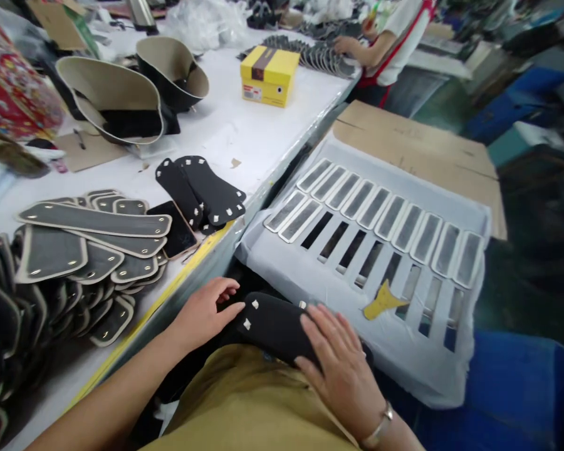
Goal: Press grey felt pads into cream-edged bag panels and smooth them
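A black padded piece with small white tabs lies across my lap. My left hand is at its left end, thumb and fingers curled but apart, the thumb tip near the edge. Resting on the right part of the piece is my right hand, its fingers spread and lying flat over it. Two similar black pieces lie on the table to the left, partly over a dark phone-like slab. Beside them is a heap of grey pieces with pale edging and eyelets.
On my right stands a cloth-covered rack with rows of grey-white pads and open slots, a yellow scrap on it. The white table holds a yellow box and two curved shells. A person works beyond.
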Action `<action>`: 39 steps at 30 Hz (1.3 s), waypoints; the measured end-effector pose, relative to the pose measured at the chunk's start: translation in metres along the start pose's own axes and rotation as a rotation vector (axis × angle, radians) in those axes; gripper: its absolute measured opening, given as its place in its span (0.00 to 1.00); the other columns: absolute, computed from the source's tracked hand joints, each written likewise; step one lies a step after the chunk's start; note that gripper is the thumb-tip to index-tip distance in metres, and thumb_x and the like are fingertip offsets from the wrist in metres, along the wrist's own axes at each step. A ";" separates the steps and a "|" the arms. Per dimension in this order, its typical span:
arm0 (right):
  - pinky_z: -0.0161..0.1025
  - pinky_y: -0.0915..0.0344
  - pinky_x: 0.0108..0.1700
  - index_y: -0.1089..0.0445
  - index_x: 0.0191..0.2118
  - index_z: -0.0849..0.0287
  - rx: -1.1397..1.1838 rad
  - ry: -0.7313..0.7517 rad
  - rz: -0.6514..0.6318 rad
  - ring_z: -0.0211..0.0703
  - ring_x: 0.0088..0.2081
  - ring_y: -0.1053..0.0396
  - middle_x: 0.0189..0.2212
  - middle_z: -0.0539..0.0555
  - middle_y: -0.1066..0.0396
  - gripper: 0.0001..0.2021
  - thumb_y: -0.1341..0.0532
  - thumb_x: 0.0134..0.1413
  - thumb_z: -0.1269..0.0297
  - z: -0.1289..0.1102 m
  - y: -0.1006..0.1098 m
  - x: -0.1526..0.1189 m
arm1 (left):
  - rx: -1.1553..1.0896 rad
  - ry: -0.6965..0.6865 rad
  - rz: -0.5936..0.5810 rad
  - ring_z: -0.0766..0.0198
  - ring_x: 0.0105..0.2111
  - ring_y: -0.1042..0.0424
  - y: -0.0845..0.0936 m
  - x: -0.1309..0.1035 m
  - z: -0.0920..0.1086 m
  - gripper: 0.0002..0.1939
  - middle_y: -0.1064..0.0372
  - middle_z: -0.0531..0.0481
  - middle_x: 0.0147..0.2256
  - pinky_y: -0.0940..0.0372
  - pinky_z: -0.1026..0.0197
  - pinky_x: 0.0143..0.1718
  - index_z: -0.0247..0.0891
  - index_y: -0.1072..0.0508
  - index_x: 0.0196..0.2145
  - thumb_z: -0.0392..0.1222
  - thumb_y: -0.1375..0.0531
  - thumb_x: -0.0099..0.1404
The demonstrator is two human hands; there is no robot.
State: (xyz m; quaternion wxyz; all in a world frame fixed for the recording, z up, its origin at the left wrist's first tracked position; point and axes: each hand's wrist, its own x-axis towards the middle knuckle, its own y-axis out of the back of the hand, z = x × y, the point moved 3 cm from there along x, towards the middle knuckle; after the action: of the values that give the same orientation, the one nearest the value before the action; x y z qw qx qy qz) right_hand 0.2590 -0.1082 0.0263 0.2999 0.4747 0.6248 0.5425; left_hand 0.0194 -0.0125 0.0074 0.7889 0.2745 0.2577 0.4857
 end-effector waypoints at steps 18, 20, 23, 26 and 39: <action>0.45 0.35 0.46 0.38 0.47 0.56 0.720 -0.827 -0.055 0.47 0.41 0.32 0.41 0.54 0.31 0.20 0.42 0.49 0.54 0.063 -0.012 -0.060 | 0.356 -0.590 -0.271 0.52 0.55 0.42 -0.065 0.008 0.069 0.21 0.39 0.41 0.54 0.54 0.45 0.59 0.39 0.36 0.39 0.47 0.34 0.50; 0.45 0.34 0.43 0.38 0.46 0.57 0.741 -0.811 -0.065 0.46 0.38 0.32 0.39 0.53 0.31 0.19 0.42 0.49 0.55 0.063 -0.012 -0.059 | 0.354 -0.598 -0.293 0.52 0.55 0.42 -0.068 0.011 0.072 0.23 0.40 0.41 0.55 0.54 0.45 0.59 0.40 0.36 0.39 0.50 0.34 0.49; 0.44 0.35 0.42 0.37 0.44 0.57 0.743 -0.787 -0.070 0.46 0.37 0.32 0.37 0.53 0.30 0.17 0.43 0.49 0.56 0.064 -0.011 -0.058 | 0.349 -0.637 -0.343 0.52 0.54 0.41 -0.073 0.016 0.075 0.26 0.39 0.40 0.54 0.54 0.45 0.59 0.40 0.37 0.37 0.55 0.33 0.46; 0.43 0.35 0.41 0.38 0.44 0.57 0.722 -0.764 -0.092 0.45 0.36 0.33 0.37 0.53 0.31 0.17 0.43 0.49 0.55 0.065 -0.012 -0.058 | 0.352 -0.641 -0.368 0.53 0.53 0.39 -0.074 0.019 0.075 0.26 0.37 0.40 0.52 0.52 0.46 0.58 0.40 0.37 0.36 0.56 0.34 0.46; 0.42 0.36 0.40 0.36 0.43 0.60 0.758 -0.762 -0.050 0.44 0.36 0.33 0.34 0.54 0.31 0.17 0.42 0.49 0.55 0.065 -0.017 -0.063 | 0.340 -0.656 -0.321 0.51 0.56 0.43 -0.091 0.001 0.091 0.22 0.41 0.38 0.56 0.55 0.45 0.59 0.40 0.37 0.34 0.53 0.34 0.47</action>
State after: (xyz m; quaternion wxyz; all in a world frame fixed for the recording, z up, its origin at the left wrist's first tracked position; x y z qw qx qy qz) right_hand 0.3359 -0.1399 -0.0139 0.3258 0.6980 0.6348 0.0609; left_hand 0.1380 -0.0626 0.0108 0.8385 0.4977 0.1085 0.1935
